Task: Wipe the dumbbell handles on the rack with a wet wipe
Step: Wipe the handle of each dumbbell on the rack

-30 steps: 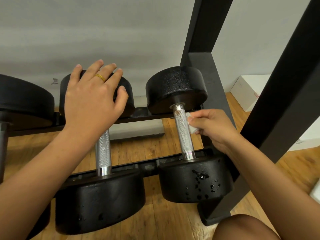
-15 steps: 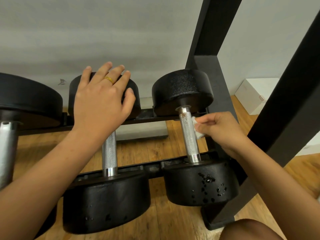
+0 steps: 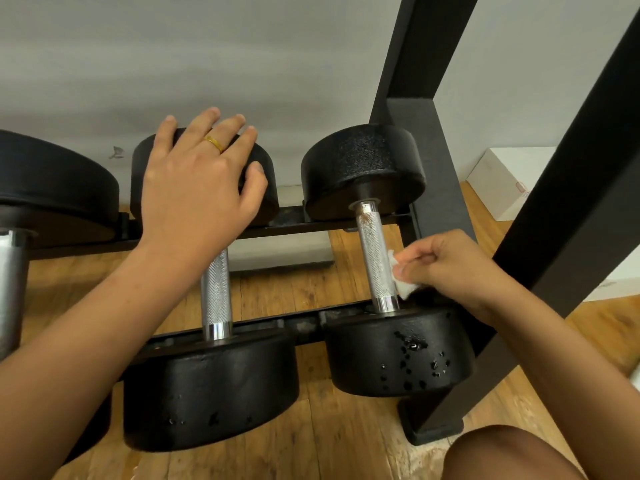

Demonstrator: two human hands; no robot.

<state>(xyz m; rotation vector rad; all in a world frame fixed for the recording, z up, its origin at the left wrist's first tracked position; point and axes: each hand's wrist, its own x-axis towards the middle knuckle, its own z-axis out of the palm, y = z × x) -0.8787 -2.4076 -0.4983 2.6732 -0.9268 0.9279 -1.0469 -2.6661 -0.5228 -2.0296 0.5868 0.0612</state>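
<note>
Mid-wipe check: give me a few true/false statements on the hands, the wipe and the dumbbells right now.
1. The right hand pinches the wet wipe against the rightmost handle. True.
2. The left hand grips the middle handle. False: it rests flat on the middle dumbbell's far head.
3. A rusty patch marks the rightmost handle's far end. True.
4. The wet wipe is at that rusty patch. False: it is near the handle's near end.
5. The rightmost dumbbell lies on the floor. False: it sits on the rack's rails.
</note>
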